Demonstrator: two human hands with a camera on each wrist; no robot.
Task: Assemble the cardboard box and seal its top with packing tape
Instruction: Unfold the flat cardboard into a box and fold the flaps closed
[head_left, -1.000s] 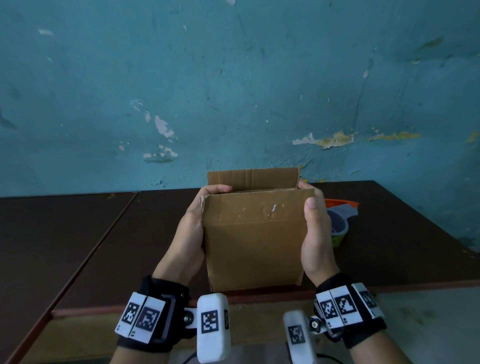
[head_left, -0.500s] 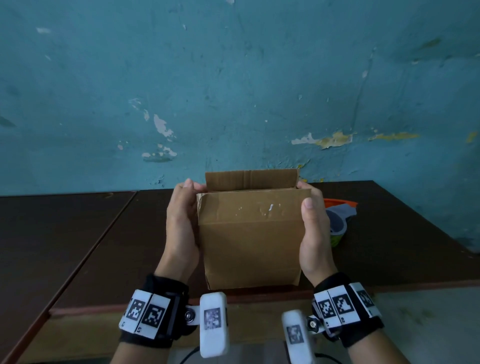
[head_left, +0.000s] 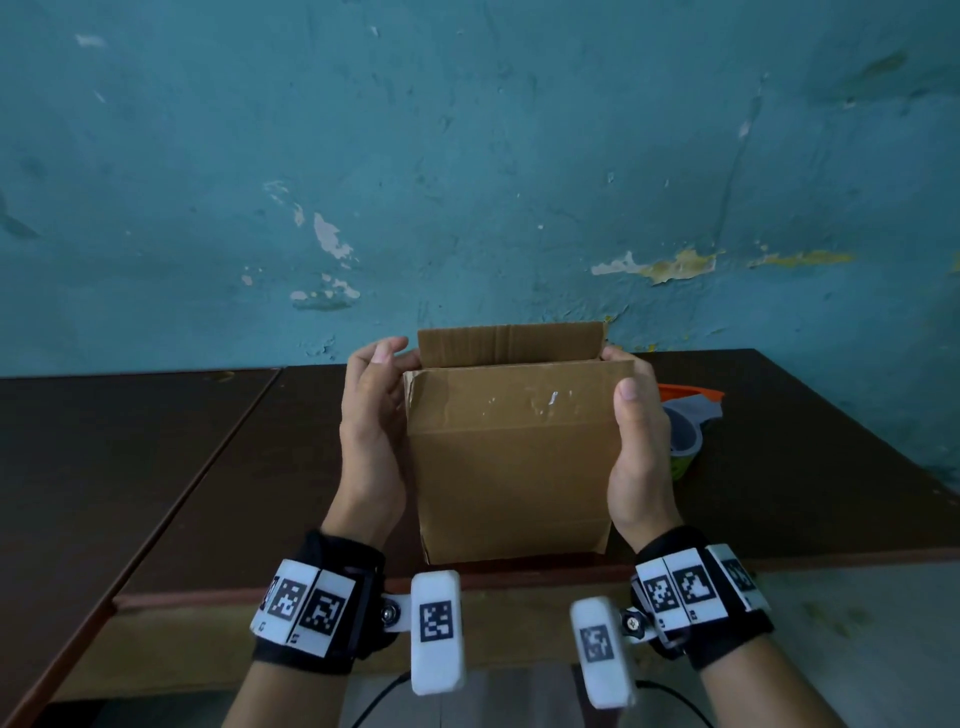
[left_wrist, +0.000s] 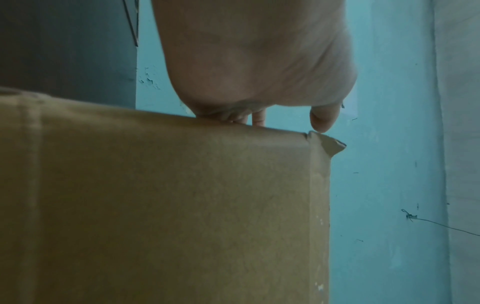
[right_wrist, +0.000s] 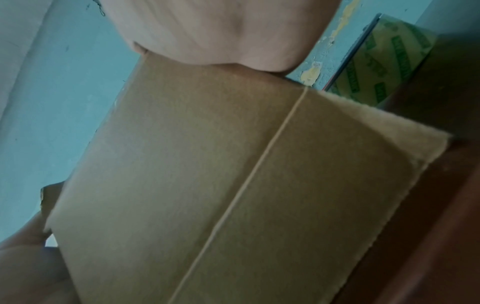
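A brown cardboard box (head_left: 509, 457) stands upright at the table's front edge, its top open and the rear flap (head_left: 511, 343) standing up. My left hand (head_left: 371, 410) lies beside its left side; the left wrist view shows the fingertips (left_wrist: 257, 120) touching the box (left_wrist: 182, 205) near its top and the thumb just above the front corner. My right hand (head_left: 636, 431) grips the upper right corner, thumb on the front face, fingers hidden behind the rim. The right wrist view shows the box's right side (right_wrist: 233, 174) under my palm (right_wrist: 221, 30).
A tape dispenser (head_left: 685, 431) with an orange handle lies on the dark table (head_left: 208, 467) just right of the box, partly hidden by my right hand; its printed tape roll (right_wrist: 384, 67) shows in the right wrist view. A blue wall stands close behind. A second table (head_left: 104, 441) adjoins at the left.
My left hand has lifted its fingers off the box's top left rim and drawn back beside the left side. The right hand keeps its grip; the box barely shifted.
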